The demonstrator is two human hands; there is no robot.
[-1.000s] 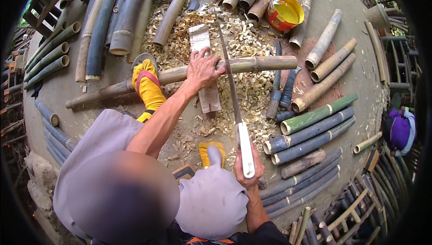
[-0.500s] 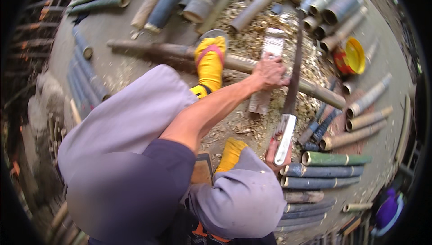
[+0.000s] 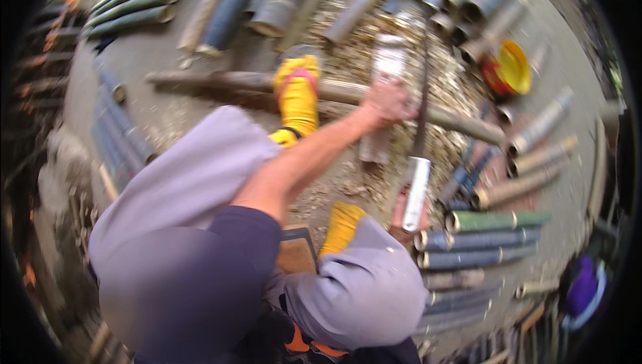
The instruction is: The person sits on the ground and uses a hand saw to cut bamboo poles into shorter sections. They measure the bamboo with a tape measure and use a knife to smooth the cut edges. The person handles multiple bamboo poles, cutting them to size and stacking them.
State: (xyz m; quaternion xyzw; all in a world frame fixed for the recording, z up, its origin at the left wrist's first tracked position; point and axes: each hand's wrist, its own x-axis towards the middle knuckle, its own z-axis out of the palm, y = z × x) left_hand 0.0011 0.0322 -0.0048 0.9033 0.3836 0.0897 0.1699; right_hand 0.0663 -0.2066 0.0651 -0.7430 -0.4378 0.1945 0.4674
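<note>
My left hand (image 3: 389, 102) is closed over a long brown bamboo pole (image 3: 461, 122), just left of a saw. My right hand (image 3: 400, 215) grips the saw's white handle (image 3: 416, 193), its fingers partly hidden behind it. The long dark saw blade (image 3: 422, 89) stretches away from me and crosses the pole close beside my left hand. I cannot tell how deep the blade sits in the pole. Under the pole lies a pale wooden block (image 3: 390, 56). My foot in a yellow sock and sandal (image 3: 298, 93) presses on the pole further left.
Cut bamboo lengths (image 3: 275, 16) lie at the far side, and more bamboo pieces (image 3: 495, 238) lie at right. A red and yellow bucket (image 3: 511, 68) stands beyond the pole's right end. Wood shavings (image 3: 438, 69) cover the ground around the block.
The whole view has shifted slightly, so things appear higher and further left. Both hands keep their grips; the saw still crosses the pole at nearly the same place.
</note>
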